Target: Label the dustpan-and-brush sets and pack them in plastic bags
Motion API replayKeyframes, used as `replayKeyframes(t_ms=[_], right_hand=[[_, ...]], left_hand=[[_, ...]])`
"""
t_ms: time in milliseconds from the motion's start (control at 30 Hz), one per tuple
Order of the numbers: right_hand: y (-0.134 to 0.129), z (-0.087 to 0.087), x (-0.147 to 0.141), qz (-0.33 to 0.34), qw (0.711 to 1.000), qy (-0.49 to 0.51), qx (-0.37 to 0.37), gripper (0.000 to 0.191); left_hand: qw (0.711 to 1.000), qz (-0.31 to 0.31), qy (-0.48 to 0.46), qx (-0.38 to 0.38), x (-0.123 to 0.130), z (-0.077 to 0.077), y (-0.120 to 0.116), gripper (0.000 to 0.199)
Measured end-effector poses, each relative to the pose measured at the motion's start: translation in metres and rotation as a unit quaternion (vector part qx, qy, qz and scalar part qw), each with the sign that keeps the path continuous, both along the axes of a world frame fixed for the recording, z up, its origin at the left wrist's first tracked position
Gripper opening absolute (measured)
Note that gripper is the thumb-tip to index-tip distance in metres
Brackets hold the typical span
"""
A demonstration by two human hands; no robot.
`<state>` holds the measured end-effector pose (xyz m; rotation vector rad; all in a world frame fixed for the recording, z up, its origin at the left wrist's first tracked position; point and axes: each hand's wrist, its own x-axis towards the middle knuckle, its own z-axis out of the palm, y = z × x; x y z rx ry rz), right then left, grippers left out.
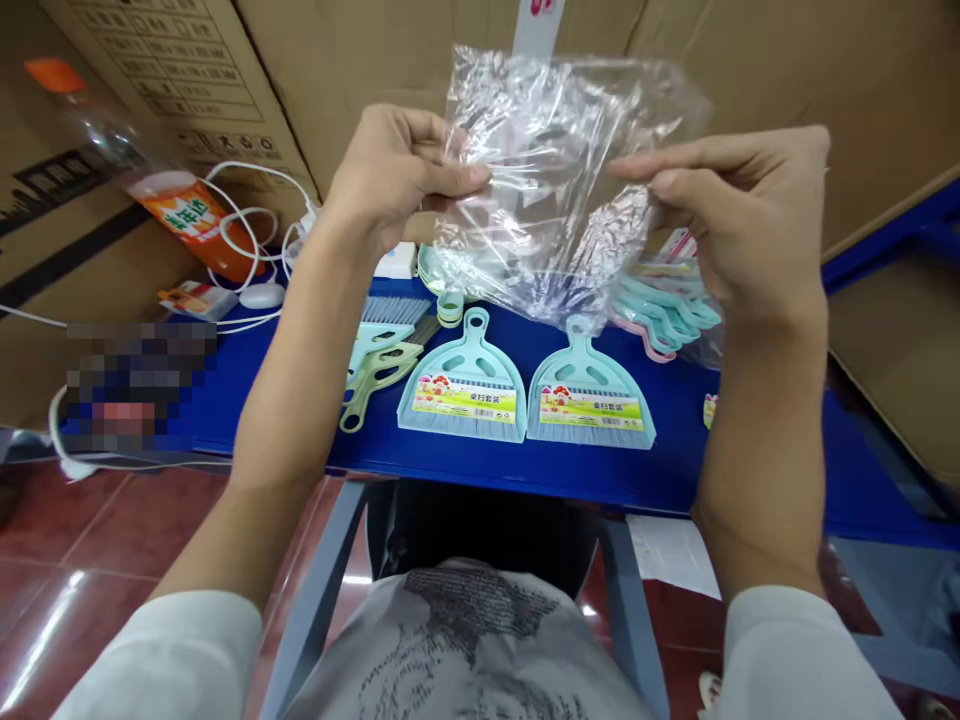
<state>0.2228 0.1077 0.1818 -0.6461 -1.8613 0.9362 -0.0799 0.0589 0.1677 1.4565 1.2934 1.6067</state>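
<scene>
Left hand [420, 180], upper center of frame: thumb and fingers pinched on the left side of a clear, crinkled plastic bag [540, 190]. Right hand [750, 210], upper right: index finger and thumb at the bag's right side, narrow gap. Can't tell how firmly that one grips. Bag is up in front of the brown cardboard boxes [420, 50], spread between both hands, above the back of the blue table [465, 465].

Center of frame, on the table: two light-blue plastic dustpans side by side, handles pointing up-frame. Left dustpan [459, 365] and right dustpan [581, 372] each have a brush and a yellow-green printed label with red mushrooms. Lower corners look to be touching or nearly so. Bag's bottom edge overlaps the right one's handle in view; contact unclear.

Left of the pans: light-blue and pale-green brushes [382, 365], partly behind the left forearm. Right of center: pile of light-blue plastic handles [667, 315] with a pink one [649, 340] at its edge, near the right wrist.

Upper left: orange-capped clear bottle [180, 210] with orange drink, tilted, white cables [244, 215] beside it. Pixelated patch at left, contents unreadable.
</scene>
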Motion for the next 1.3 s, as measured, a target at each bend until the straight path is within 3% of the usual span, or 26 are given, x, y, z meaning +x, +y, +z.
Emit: replayKeyframes(t_ms=[100, 400, 600, 767, 967, 1167, 1300], right_hand=[[0.005, 0.001, 0.002, -0.029, 0.998, -0.034, 0.049, 0.024], [0.003, 0.002, 0.001, -0.025, 1.000, -0.010, -0.002, 0.016], [0.003, 0.004, 0.001, -0.004, 0.999, 0.011, -0.032, 0.015], [0.007, 0.004, 0.003, -0.014, 0.998, 0.034, -0.045, 0.016], [0.015, 0.002, 0.005, -0.031, 0.998, 0.053, -0.030, 0.019], [0.016, 0.002, 0.005, -0.038, 0.997, 0.047, -0.039, 0.015], [0.016, 0.001, 0.005, -0.045, 0.998, 0.023, -0.034, 0.015]], left_hand=[[1.000, -0.013, 0.014, 0.016, -0.005, -0.004, 0.006, 0.043], [0.991, 0.013, 0.107, 0.074, -0.010, -0.015, 0.017, 0.038], [0.992, 0.032, 0.097, 0.080, -0.002, -0.009, 0.012, 0.043], [0.994, -0.001, 0.091, 0.062, 0.001, -0.004, 0.004, 0.027], [0.994, -0.005, 0.100, 0.046, -0.004, 0.002, -0.004, 0.027], [0.990, -0.006, 0.124, 0.074, -0.004, 0.003, -0.007, 0.020], [0.986, -0.001, 0.128, 0.111, -0.003, 0.004, -0.005, 0.027]])
